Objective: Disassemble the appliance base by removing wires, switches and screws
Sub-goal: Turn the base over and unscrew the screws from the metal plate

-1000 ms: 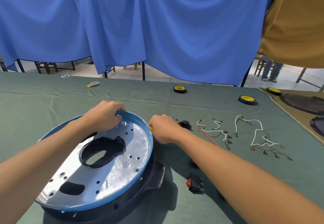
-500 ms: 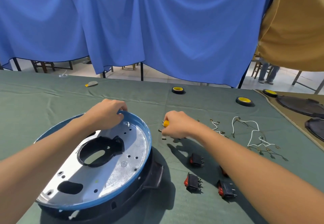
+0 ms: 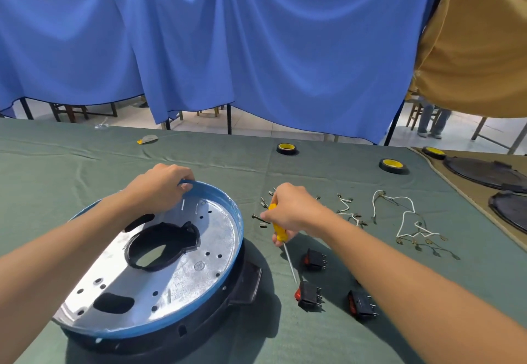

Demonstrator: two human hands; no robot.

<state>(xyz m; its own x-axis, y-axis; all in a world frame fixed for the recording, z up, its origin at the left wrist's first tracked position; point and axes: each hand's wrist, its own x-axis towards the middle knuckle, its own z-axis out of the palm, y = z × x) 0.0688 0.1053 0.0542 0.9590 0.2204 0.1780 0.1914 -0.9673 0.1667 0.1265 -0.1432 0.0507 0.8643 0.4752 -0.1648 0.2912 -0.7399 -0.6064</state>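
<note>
The appliance base (image 3: 222, 301) sat tilted at lower left, with the left hand (image 3: 162, 187) curled over its far blue rim. At centre frame the right hand (image 3: 291, 209) gripped a yellow screwdriver (image 3: 278, 228) above the loose screws (image 3: 263, 202). It was probably parking a removed screw, and the tip would go back to the base next. Since 0.5 s earlier, the shaft had swung into view, pointing towards the 3 switches (image 3: 309, 295).
</note>
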